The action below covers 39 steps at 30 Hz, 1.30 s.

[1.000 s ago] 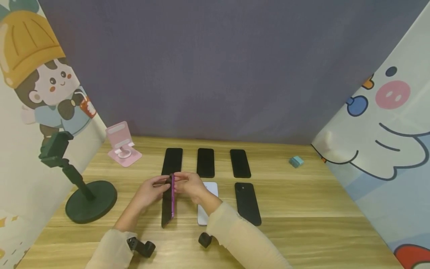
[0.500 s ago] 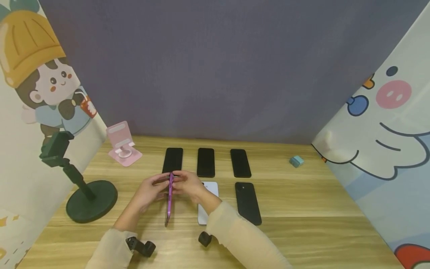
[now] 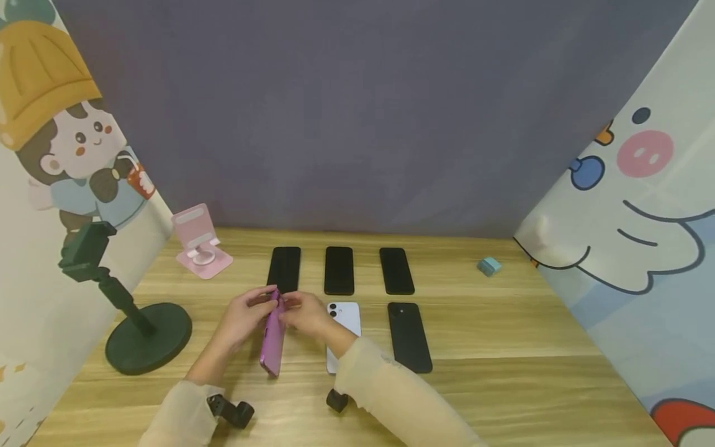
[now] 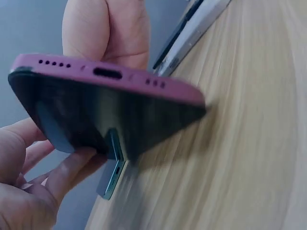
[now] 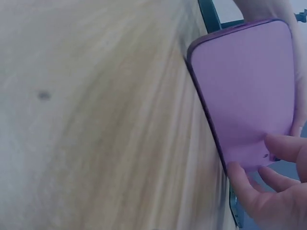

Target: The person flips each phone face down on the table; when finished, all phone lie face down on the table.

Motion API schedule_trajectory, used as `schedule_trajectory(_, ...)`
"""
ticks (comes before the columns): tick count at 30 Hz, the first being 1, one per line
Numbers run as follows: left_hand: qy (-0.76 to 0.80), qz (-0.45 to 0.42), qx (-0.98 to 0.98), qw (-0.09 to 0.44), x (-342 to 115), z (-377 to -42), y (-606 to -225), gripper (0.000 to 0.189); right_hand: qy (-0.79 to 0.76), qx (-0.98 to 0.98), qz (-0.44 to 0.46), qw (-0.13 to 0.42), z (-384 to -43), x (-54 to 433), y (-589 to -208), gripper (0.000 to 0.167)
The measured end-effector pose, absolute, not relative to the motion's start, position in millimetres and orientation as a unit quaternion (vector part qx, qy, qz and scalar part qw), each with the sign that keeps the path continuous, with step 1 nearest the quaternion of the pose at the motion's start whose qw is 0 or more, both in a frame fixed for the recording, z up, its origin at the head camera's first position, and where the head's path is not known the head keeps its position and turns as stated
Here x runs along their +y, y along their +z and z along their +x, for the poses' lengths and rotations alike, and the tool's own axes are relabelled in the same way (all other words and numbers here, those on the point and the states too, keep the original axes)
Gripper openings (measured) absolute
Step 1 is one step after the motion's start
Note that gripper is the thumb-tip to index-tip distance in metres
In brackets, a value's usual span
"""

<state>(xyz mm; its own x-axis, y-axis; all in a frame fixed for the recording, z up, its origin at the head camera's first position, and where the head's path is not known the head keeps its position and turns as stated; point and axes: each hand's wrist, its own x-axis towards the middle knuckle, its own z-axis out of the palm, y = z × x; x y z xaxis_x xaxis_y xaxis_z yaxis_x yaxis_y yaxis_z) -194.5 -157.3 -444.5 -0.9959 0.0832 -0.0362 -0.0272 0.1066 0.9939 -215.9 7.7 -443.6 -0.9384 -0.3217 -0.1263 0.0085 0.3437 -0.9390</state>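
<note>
Left hand (image 3: 242, 319) and right hand (image 3: 310, 315) – fingers nearly closed – pinch a purple phone (image 3: 273, 343) between them, its tilted body reaching nearer than the grip. Probably stiff, light, slick, breakable; best held by its edges.

One phone (image 3: 273, 344) is purple-backed, the table (image 3: 503, 372) yellowish wood-grained.

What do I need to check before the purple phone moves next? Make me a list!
1. Left hand holding the purple phone: ok.
2. Right hand holding it too: ok.
3. Purple phone lying flat on the table: not ok, it is tilted.
4. Purple phone not bumping the black phone behind it: cannot tell, they overlap in the head view.
5. White phone lying flat: ok, camera side up.
</note>
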Motion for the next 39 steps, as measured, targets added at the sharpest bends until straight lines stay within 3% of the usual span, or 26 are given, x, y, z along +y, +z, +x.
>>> schedule_trajectory(15,0.529,0.029,0.848,0.014,-176.8,-194.7,-455.2,0.047,-0.473,0.871,-0.058,0.121,-217.9,0.5,-450.8,0.041)
schedule_trajectory(28,0.443,0.040,0.896,-0.005,-178.6,-195.2,-461.7,0.047,-0.360,0.924,-0.087,0.095,-218.0,-6.7,-449.2,0.050)
schedule_trajectory(39,0.416,0.047,0.908,0.005,-178.9,-194.9,-461.7,0.046,-0.329,0.936,-0.080,0.094,-217.3,-8.1,-448.1,0.050)
